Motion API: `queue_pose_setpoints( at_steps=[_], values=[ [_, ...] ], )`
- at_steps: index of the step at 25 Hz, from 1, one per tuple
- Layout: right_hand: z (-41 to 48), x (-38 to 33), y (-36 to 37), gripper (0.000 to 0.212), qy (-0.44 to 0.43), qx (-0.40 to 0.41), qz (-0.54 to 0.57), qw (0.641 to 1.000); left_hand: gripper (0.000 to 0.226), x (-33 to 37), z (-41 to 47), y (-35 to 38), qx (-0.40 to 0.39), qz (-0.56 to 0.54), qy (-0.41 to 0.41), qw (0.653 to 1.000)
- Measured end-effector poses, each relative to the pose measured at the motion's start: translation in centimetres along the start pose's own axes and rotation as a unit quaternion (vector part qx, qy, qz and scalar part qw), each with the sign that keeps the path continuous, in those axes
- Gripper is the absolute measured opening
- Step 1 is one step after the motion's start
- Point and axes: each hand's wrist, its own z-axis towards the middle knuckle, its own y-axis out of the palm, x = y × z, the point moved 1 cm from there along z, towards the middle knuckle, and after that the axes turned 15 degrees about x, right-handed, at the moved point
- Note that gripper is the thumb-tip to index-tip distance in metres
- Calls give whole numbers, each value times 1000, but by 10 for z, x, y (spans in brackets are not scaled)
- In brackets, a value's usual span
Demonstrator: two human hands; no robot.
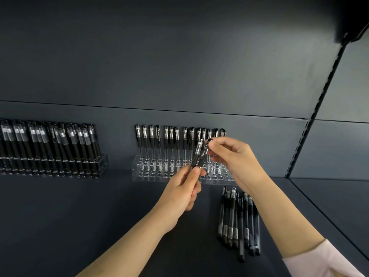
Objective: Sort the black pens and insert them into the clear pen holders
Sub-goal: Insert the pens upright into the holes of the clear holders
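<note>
Two black pens are being held up side by side and touching, between both hands. The left grip is clamping round their lower ends, with the thumb pressing on the barrels and the fingers curling behind. The right grip is pinching the top of the pen nearer to it, thumb and forefinger closing on the cap end while the other fingers are curling loosely underneath. Both pens are leaning a little, their tops tilting toward the right grip.

Directly behind the two grips, a clear holder is sitting on the dark shelf against the back panel. A row of pens is standing upright along its far holes, caps up, and the nearer holes are showing open. The held pens are hanging just in front of this holder, not touching it as far as I can tell.

Below the right grip, under that wrist, a bunch of loose pens is lying flat on the shelf, packed close and roughly parallel. Well away on the outer side of the left grip, a second holder is standing packed with upright pens. A pale pink sleeve is covering the right forearm, and a slotted upright is running up the wall beyond the right grip.
</note>
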Motion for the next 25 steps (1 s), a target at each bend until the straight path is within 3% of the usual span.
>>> queue_pose_setpoints(
  at_steps=[3,6,11,17,20,25],
  values=[
    [2,1,-2,9,26,-20,42,999,28,1,-2,0,-3,5,-5,1000],
    [5,5,-5,4,29,9,37,999,30,1,-1,0,-3,7,-14,1000],
    [15,5,-18,7,39,153,90,983,30,-1,-1,-2,7,13,-24,1000],
    [23,-1,-57,7,-104,381,0,919,31,-5,4,-4,35,25,-46,998],
    [22,-4,-62,6,-186,400,-58,895,30,-6,6,-4,39,18,-58,997],
    [21,-6,-56,7,-245,360,-118,892,31,-7,9,-5,30,-31,-92,995]
  ],
)
